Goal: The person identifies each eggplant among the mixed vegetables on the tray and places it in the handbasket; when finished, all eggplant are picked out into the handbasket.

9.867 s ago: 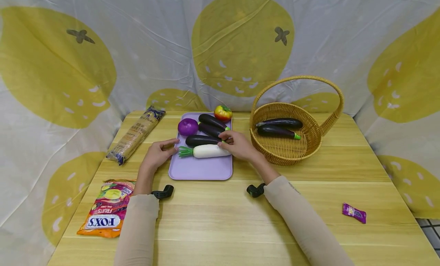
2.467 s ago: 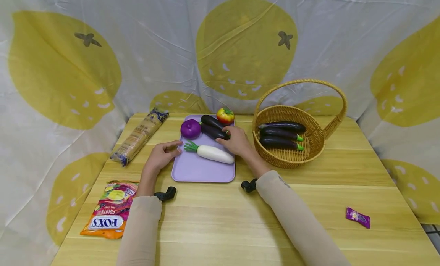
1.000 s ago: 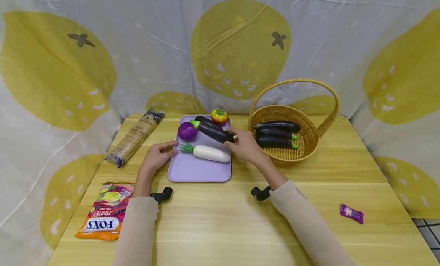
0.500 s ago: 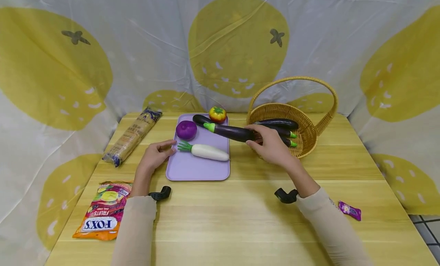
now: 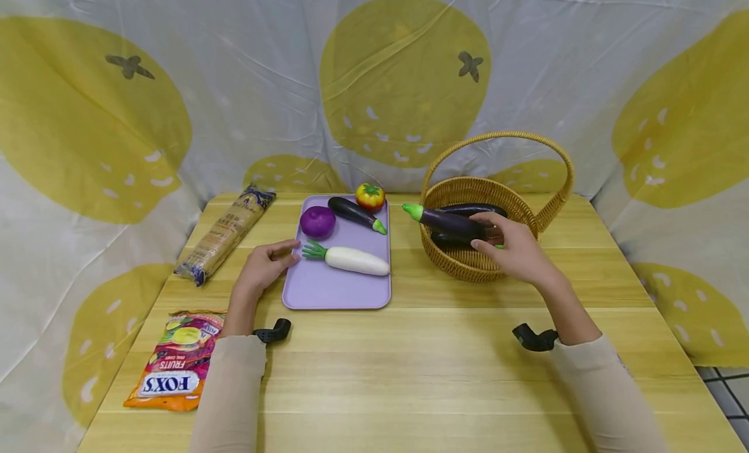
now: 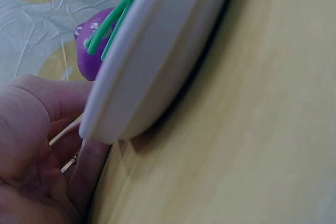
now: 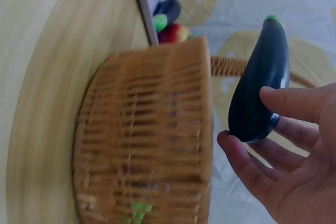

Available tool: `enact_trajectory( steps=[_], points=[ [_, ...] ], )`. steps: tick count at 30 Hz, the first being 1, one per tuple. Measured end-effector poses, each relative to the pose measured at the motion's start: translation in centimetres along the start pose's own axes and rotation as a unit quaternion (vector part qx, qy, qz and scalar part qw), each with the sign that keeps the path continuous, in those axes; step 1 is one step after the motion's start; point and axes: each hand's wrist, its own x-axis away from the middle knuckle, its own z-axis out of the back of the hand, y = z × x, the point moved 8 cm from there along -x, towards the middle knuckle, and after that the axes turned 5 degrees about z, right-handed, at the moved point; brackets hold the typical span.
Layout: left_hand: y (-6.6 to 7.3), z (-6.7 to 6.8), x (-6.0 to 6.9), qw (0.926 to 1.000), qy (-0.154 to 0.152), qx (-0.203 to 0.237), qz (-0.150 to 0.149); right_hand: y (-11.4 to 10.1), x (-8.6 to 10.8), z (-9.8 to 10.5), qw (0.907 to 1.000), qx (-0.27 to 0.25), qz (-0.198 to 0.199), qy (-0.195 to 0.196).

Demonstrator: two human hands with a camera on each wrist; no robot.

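My right hand (image 5: 511,245) grips a dark purple eggplant (image 5: 450,223) by its blunt end, with the green-capped end pointing left. It is held above the wicker basket (image 5: 462,268), and the right wrist view shows thumb and fingers on the eggplant (image 7: 260,82). More eggplants lie in the basket, partly hidden by the hand and the held one. My left hand (image 5: 263,266) touches the left edge of the lilac tray (image 5: 333,297), its fingers relaxed. On the tray are a white radish (image 5: 357,260), a round purple vegetable (image 5: 318,222), an eggplant (image 5: 355,214) and a red-and-yellow fruit (image 5: 370,197).
The basket's tall handle (image 5: 497,134) arches over its opening. A noodle packet (image 5: 225,234) lies left of the tray, with a bag of candy (image 5: 178,362) nearer the left forearm. Behind the table hangs a lemon-print curtain (image 5: 404,82).
The right hand has lifted an eggplant off the tray and carried it right, over the basket. Earlier, another eggplant went from tray to basket. The left hand stays at the tray's edge.
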Motion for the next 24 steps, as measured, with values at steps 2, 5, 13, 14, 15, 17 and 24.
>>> enact_trajectory(
  steps=[2, 5, 13, 14, 15, 17, 24],
  points=[
    [0.0, 0.0, -0.1, 1.0000, 0.000, 0.002, -0.001, 0.9, 0.5, 0.5, 1.0000, 0.007, -0.003, 0.001],
    [-0.1, 0.0, -0.1, 1.0000, -0.002, 0.003, -0.001, 2.0, 1.1, 1.0, 0.9998, 0.016, -0.010, -0.004],
    [-0.1, 0.1, 0.0, 1.0000, 0.000, -0.004, 0.000, 3.9, 1.9, 1.3, 0.9990, 0.032, -0.017, -0.024],
    [-0.1, 0.1, 0.0, 1.0000, 0.000, -0.006, -0.001, 4.1, 1.9, 1.3, 0.9989, 0.036, -0.019, -0.025],
    [-0.1, 0.2, 0.0, 1.0000, 0.001, -0.007, 0.000, 4.3, 1.9, 1.4, 0.9986, 0.042, -0.020, -0.025],
    [-0.1, 0.1, 0.0, 1.0000, 0.001, -0.009, 0.000, 4.5, 1.9, 1.4, 0.9981, 0.051, -0.022, -0.028],
    [-0.1, 0.1, 0.0, 1.0000, 0.004, -0.008, 0.000, 4.8, 1.8, 1.0, 0.9912, 0.107, -0.013, -0.077]
  ],
)
